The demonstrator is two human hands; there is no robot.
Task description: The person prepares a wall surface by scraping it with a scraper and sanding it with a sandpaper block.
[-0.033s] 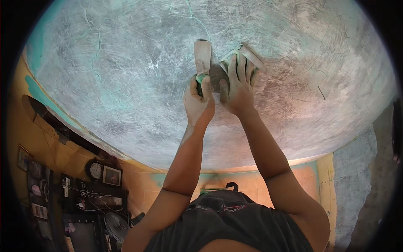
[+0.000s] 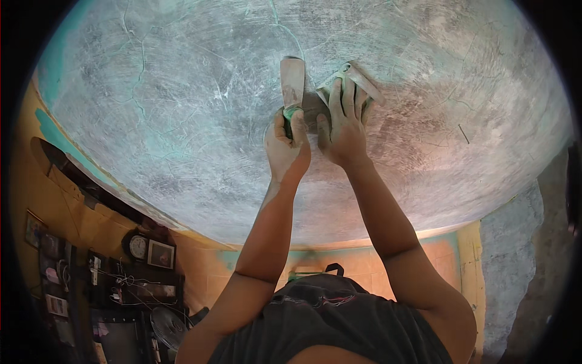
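My left hand is closed round the handle of a putty knife. Its dusty flat blade points up, away from me, in front of the scraped wall. Just to the right, my right hand presses a pale, dusty folded sheet, perhaps sandpaper, against the wall. The fingers lie stretched along it, while the thumb points toward the putty knife. Part of the sheet is hidden beneath the fingers, and its right edge curls up. Cracks and worn turquoise paint mark the wall.
A nail sticks out of the wall at the right. Behind me at the lower left stand a fan, a round clock, a framed picture and dark shelving with loose cables. A grey rough wall patch is at the right.
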